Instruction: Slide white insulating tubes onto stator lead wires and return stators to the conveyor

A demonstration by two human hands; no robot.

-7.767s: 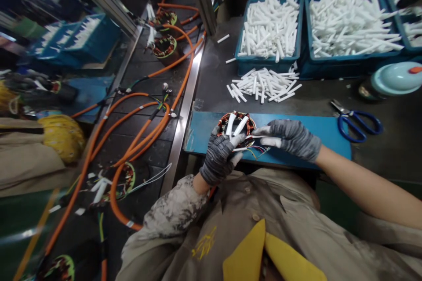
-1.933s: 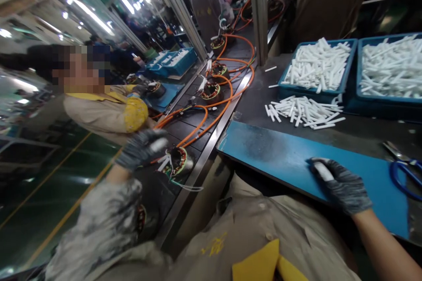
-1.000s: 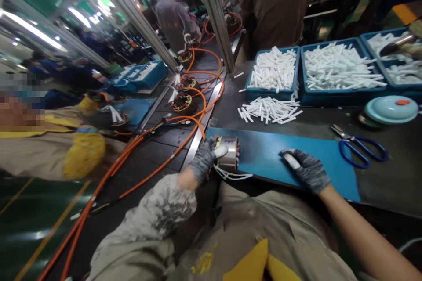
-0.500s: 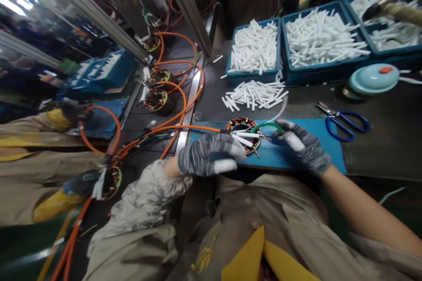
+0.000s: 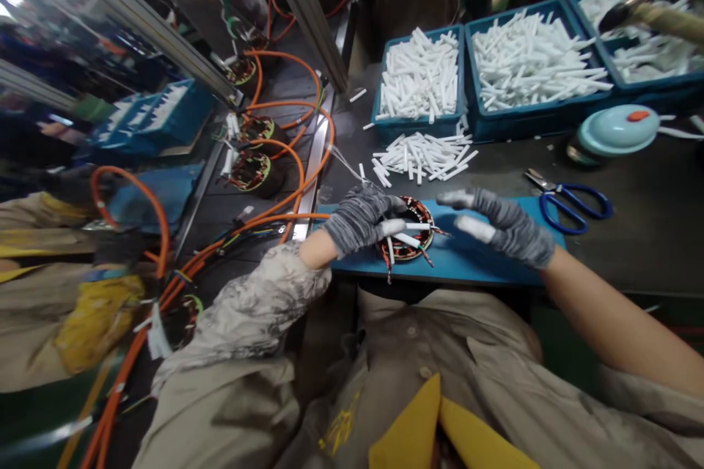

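Observation:
A ring-shaped copper-wound stator lies on a blue mat in front of me. White sleeves sit on its leads, and twisted bare copper ends stick out toward me. My left hand, in a grey glove with white fingertips, is curled over the stator's left side on the wires where the orange cable comes in. Its grip is partly hidden. To the right of the stator, my right hand hovers above the mat, thumb and fingers apart, holding nothing.
Loose white sleeves lie in a pile behind the stator. Blue bins of sleeves stand beyond. Blue-handled scissors and a light-blue lidded container are at right. Other stators and a co-worker's yellow glove are at left.
My right hand has let go of the green wire, which no longer shows. My left hand has moved up and right onto the wires. A thin pale strand now shows left of the sleeve pile.

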